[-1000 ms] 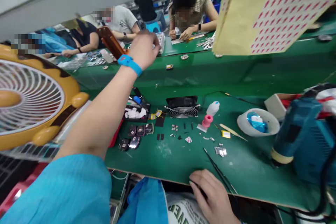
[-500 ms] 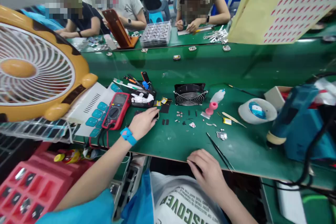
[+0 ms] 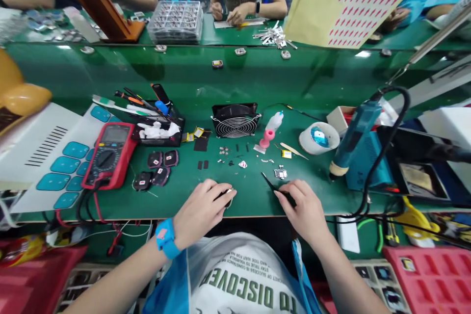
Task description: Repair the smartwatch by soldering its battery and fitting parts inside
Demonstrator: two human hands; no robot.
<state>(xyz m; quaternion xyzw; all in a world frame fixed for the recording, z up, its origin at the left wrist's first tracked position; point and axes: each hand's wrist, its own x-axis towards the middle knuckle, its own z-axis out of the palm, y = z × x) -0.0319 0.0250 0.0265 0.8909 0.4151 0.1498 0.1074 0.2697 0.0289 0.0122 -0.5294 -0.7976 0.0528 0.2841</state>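
My left hand (image 3: 206, 206), with a blue band at the wrist, is closed round a small pale-edged part (image 3: 230, 195) near the table's front edge; the fingers cover most of it. To the right, my right hand (image 3: 301, 201) has its fingers on black tweezers (image 3: 268, 181), whose tips point up and left. Just beyond the tweezers lies a small metallic part (image 3: 280, 172). Tiny parts, among them a white and red piece (image 3: 242, 164), are spread across the green table (image 3: 243, 196). Several dark square cases (image 3: 161, 175) lie left of my left hand.
A red multimeter (image 3: 108, 154) and a black tool box (image 3: 158, 135) stand at the left. Behind the small parts is a black fan (image 3: 235, 121). At the right are a white tub (image 3: 319, 138) and a blue tool (image 3: 355, 135). People sit across the table.
The view has turned right and down. My left hand has come back to the front edge with a small part in it. My right hand has moved onto the tweezers.
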